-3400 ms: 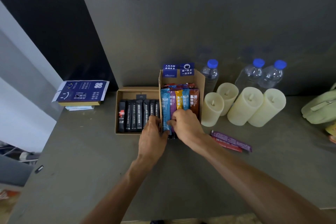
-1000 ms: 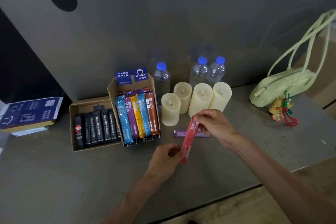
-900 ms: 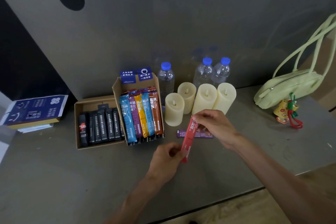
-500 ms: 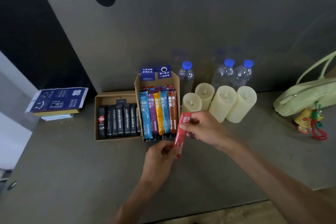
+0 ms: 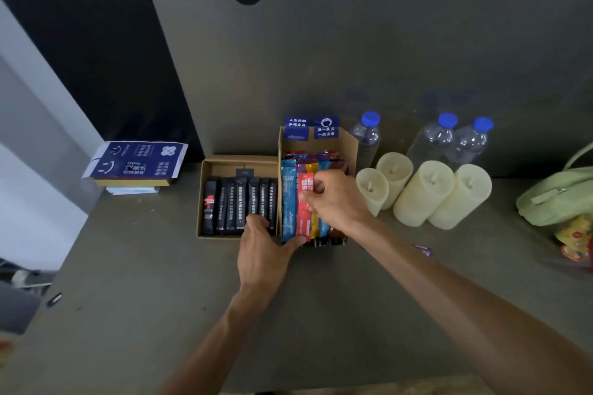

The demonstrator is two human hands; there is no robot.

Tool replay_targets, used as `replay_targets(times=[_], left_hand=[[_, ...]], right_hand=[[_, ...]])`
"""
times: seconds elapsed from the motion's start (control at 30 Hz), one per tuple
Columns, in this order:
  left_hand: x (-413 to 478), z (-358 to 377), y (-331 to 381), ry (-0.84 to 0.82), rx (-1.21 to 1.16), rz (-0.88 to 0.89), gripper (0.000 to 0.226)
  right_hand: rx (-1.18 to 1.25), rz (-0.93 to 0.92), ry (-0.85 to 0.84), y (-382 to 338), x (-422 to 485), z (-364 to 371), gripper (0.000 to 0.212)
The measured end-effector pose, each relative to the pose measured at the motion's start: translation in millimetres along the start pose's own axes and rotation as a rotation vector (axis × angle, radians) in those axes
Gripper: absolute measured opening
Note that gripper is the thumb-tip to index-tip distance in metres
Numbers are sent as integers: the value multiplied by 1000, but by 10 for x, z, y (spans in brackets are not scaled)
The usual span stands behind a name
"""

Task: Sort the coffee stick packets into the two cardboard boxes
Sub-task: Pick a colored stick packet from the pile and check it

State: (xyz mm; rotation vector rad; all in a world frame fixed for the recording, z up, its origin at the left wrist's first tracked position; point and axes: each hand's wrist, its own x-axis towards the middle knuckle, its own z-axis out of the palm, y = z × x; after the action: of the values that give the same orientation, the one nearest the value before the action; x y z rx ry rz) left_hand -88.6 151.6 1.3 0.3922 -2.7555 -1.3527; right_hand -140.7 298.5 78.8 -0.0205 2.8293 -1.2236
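Observation:
Two open cardboard boxes stand side by side against the back panel. The left box (image 5: 237, 161) holds a row of black packets (image 5: 240, 205). The right box (image 5: 350, 146) holds colourful packets (image 5: 288, 202). A red packet (image 5: 303, 218) lies on top of that colourful row. My right hand (image 5: 337, 199) pinches its upper part. My left hand (image 5: 263, 247) sits at the boxes' front edge, thumb against the red packet's lower end, fingers resting on the left box's front corner. A purple packet (image 5: 423, 249) lies on the table behind my right forearm, mostly hidden.
Several cream candles (image 5: 423, 192) and three water bottles (image 5: 446, 141) stand right of the boxes. A green bag (image 5: 555, 199) lies at the far right. A blue printed carton (image 5: 134, 160) sits at the left, near the table's edge.
Both hands carried the red packet from above the table to the right box, where it now lies on the colourful row. My left hand shifted from pinching its end to resting at the boxes' front.

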Motion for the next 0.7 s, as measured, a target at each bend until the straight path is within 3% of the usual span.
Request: replay_targets(times=[0.27, 0.7], left_hand=[[120, 16, -46, -39, 107, 26, 69], [186, -31, -15, -49, 189, 64, 67]], right_hand=[[-127, -23, 167, 53, -58, 97, 22], [-140, -65, 116, 130, 9, 232, 15]])
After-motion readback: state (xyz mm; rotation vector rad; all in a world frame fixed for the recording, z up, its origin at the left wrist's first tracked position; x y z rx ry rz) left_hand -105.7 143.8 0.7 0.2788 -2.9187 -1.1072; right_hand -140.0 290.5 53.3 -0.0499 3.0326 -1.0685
